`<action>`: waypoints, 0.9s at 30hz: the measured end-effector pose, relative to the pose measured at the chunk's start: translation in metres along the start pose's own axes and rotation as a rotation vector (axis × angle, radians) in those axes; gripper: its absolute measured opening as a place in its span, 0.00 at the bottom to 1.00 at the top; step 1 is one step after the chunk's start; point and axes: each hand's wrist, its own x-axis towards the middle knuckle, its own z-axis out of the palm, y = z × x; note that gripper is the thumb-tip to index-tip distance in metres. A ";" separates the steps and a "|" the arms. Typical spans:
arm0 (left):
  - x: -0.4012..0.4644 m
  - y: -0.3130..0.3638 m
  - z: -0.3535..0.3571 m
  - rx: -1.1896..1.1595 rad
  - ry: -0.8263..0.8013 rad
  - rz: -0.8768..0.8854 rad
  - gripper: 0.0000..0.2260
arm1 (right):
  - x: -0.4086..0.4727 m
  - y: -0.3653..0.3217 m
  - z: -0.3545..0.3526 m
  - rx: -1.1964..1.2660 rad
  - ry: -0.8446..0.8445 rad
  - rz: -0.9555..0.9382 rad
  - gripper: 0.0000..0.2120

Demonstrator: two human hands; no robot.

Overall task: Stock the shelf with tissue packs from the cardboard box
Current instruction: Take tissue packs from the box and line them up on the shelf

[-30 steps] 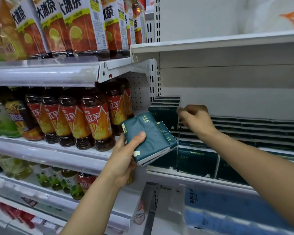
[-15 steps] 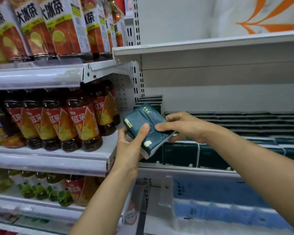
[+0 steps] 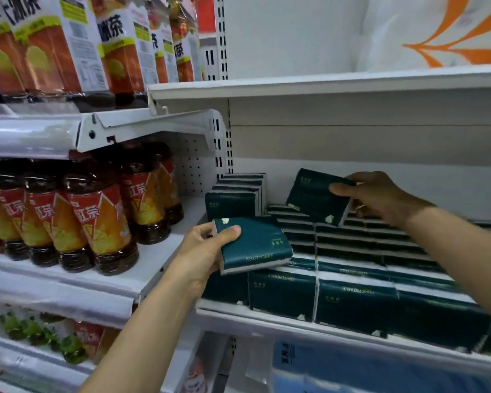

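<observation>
L hand [image 3: 201, 251] grips 1 teal tissue pack [image 3: 255, 243] at shelf [image 3: 267, 317] front-left. R hand [image 3: 380, 195] pinches 2nd pack [image 3: 316, 195], tilted, above stocked rows [image 3: 352, 245]. Tea bottles [image 3: 102, 219] left.

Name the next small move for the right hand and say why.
Probably lower the tilted tissue pack in the right hand onto the stacked packs beneath: it hangs above them, next to the taller left stack. The left hand holds another pack.
</observation>
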 end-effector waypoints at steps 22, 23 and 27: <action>0.033 -0.008 0.021 0.026 -0.063 -0.031 0.33 | 0.120 0.051 0.067 -0.471 0.154 -0.455 0.18; 0.032 -0.008 0.022 0.026 -0.064 -0.029 0.32 | 0.119 0.051 0.068 -0.477 0.169 -0.467 0.18; 0.032 -0.008 0.021 0.019 -0.074 -0.026 0.32 | 0.114 0.049 0.071 -0.525 0.204 -0.510 0.16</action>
